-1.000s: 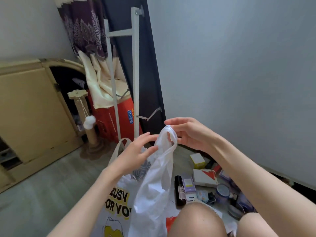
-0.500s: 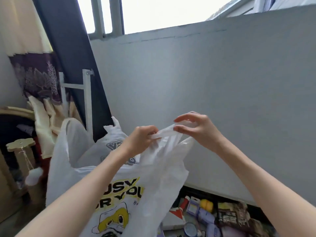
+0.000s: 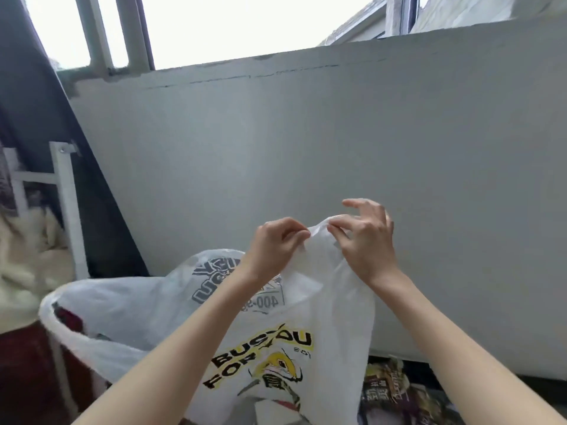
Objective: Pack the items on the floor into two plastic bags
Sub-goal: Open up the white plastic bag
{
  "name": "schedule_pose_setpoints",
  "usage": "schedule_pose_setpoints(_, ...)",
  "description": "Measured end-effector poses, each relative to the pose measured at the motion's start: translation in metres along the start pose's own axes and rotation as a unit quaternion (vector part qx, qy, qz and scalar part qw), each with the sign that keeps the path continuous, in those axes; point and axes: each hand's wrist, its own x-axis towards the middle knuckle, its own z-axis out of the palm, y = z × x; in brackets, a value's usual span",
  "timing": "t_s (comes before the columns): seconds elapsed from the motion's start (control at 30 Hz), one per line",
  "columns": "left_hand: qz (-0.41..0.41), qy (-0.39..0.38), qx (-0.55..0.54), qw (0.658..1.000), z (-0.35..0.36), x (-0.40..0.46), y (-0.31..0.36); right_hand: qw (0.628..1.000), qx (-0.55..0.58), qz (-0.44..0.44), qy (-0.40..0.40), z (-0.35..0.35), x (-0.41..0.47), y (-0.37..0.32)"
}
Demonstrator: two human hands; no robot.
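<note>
A white plastic bag with yellow and black print hangs in front of me, raised at chest height. My left hand pinches its top handle from the left. My right hand pinches the same handle from the right, its outer fingers spread. The two hands almost touch. A second translucent white bag with grey print billows open behind and to the left of my left arm. A dark printed packet lies on the floor at the lower right; other floor items are hidden by the bag.
A grey wall stands close ahead, with a bright window above it. A white metal rack post and a dark leaning panel are at the left, with cream fabric beside them.
The view has tilted further up, away from the floor. Both hands have come closer together on the bag's handle and lifted it. The second bag has spread open at the left.
</note>
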Motion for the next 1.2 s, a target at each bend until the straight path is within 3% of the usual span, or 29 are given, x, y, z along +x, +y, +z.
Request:
schedule_pose_setpoints(0.2, -0.158, 0.121, -0.008, 0.980, 0.029, -0.007, -0.034, 0.999, -0.041, 0.027, -0.005, 0.038, -0.044, 0.009)
schedule_pose_setpoints(0.27, -0.180, 0.124, -0.017, 0.976, 0.034, -0.010, -0.046, 0.996, -0.092, 0.010, -0.006, 0.051, -0.057, 0.014)
schedule_pose_setpoints(0.4, -0.206, 0.112, -0.037, 0.972, 0.044, -0.024, -0.065, 0.989, -0.132, 0.056, -0.037, 0.068, -0.075, 0.024)
schedule_pose_setpoints(0.57, -0.272, 0.085, -0.143, 0.948, 0.052, -0.053, -0.069, 0.966, 0.012, 0.188, -0.179, 0.074, -0.104, 0.022)
schedule_pose_setpoints(0.67, -0.293, 0.085, -0.213, 0.928, 0.045, -0.068, -0.059, 0.939, 0.122, 0.252, -0.197, 0.064, -0.120, 0.008)
schedule_pose_setpoints(0.83, -0.285, 0.143, -0.189, 0.929, 0.010, -0.081, -0.048, 0.924, 0.133, 0.327, -0.148, 0.047, -0.112, -0.003)
schedule_pose_setpoints(0.9, -0.299, 0.170, -0.169, 0.924, -0.008, -0.085, -0.056, 0.878, 0.227, 0.394, -0.147, 0.035, -0.107, -0.008)
schedule_pose_setpoints(1.03, -0.336, 0.194, -0.115, 0.914, -0.041, -0.105, -0.074, 0.691, 0.462, 0.520, -0.196, 0.019, -0.109, -0.006)
schedule_pose_setpoints(1.1, -0.350, 0.180, -0.100, 0.914, -0.053, -0.118, -0.086, 0.658, 0.481, 0.539, -0.211, 0.013, -0.114, 0.003)
schedule_pose_setpoints(1.2, -0.372, 0.122, -0.051, 0.919, -0.057, -0.135, -0.100, 0.667, 0.465, 0.545, -0.205, 0.009, -0.122, 0.012)
